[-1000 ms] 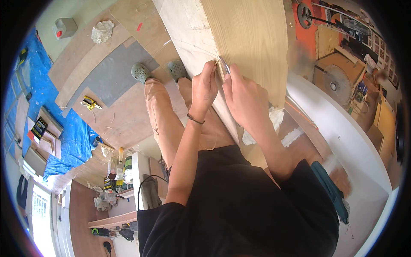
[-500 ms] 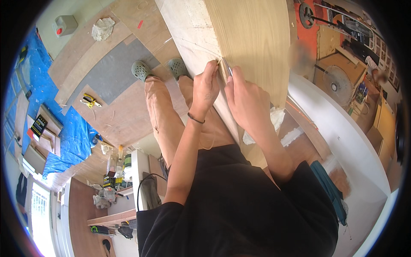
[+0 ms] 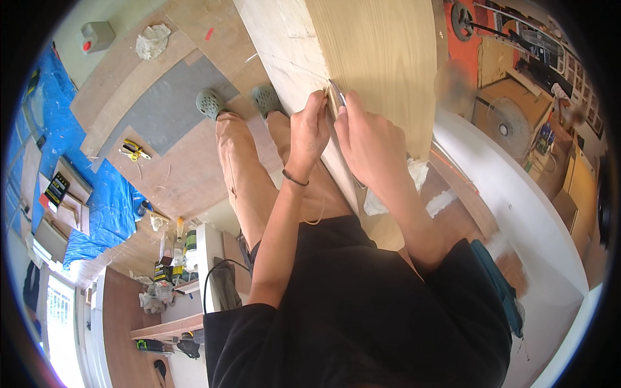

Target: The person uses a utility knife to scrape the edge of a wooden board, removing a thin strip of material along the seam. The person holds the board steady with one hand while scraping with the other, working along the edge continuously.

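Observation:
A tall wood-grain panel (image 3: pixel 381 58) stands in front of me, its pale side face (image 3: pixel 288 39) meeting the grained face at a long corner edge. Along that edge my left hand (image 3: pixel 309 129) is closed in a pinch on a thin light-wood strip (image 3: pixel 326 92), mostly hidden by the fingers. Right beside it, my right hand (image 3: pixel 372 139) wraps round a slim silver knife-like tool (image 3: pixel 337 92). Its tip points away from me and rests at the panel's edge; the handle is hidden in the palm.
Yellow-handled pliers (image 3: pixel 134 150) lie on the board-covered floor to my left, near a blue tarp (image 3: pixel 107 207). A crumpled white bag (image 3: pixel 153 42) and a jug (image 3: pixel 97 37) are farther off. A white curved ledge (image 3: pixel 511 181) and a fan (image 3: pixel 506 126) stand right.
The tool in my right hand has shifted slightly up and left, its tip showing more along the panel's edge. My left hand keeps its pinch; the whole view has moved a little.

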The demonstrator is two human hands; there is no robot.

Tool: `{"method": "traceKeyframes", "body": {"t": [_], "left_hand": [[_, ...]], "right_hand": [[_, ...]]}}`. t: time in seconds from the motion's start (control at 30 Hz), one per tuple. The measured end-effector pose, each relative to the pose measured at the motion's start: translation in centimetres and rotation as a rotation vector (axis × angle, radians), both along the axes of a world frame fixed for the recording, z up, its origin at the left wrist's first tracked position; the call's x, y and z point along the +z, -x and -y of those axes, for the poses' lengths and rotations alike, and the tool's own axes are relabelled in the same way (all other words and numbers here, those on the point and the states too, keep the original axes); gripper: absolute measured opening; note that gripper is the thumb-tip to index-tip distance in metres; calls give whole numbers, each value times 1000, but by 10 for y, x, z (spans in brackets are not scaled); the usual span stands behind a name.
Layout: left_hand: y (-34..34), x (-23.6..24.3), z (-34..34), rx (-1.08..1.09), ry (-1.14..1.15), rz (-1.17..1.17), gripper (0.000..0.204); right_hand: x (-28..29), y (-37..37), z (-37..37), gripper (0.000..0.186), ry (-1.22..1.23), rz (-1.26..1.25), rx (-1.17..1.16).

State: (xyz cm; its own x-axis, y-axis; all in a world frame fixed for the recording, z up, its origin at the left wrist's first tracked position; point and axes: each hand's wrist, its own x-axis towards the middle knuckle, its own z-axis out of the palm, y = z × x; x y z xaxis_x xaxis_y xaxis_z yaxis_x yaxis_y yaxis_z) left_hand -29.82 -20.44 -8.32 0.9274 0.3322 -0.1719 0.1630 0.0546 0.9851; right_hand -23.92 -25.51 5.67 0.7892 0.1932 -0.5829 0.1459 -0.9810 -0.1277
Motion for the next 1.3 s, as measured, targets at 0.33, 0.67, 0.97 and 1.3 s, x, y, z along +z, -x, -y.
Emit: {"method": "traceKeyframes", "body": {"t": [0.33,0.67,0.97,1.3], "left_hand": [[12,-9,2,-57,-39,-37,7],[4,-8,-4,-66,-117,-1,13],[5,-7,-6,-84,-109,-22,14],[6,-5,-8,-118,-102,-42,17]], "right_hand": [[-4,-10,-5,20,27,11,36],[8,8,5,17,-9,0,-7],[2,14,8,16,-45,69,-3],[-5,17,9,15,-91,111,-5]]}}
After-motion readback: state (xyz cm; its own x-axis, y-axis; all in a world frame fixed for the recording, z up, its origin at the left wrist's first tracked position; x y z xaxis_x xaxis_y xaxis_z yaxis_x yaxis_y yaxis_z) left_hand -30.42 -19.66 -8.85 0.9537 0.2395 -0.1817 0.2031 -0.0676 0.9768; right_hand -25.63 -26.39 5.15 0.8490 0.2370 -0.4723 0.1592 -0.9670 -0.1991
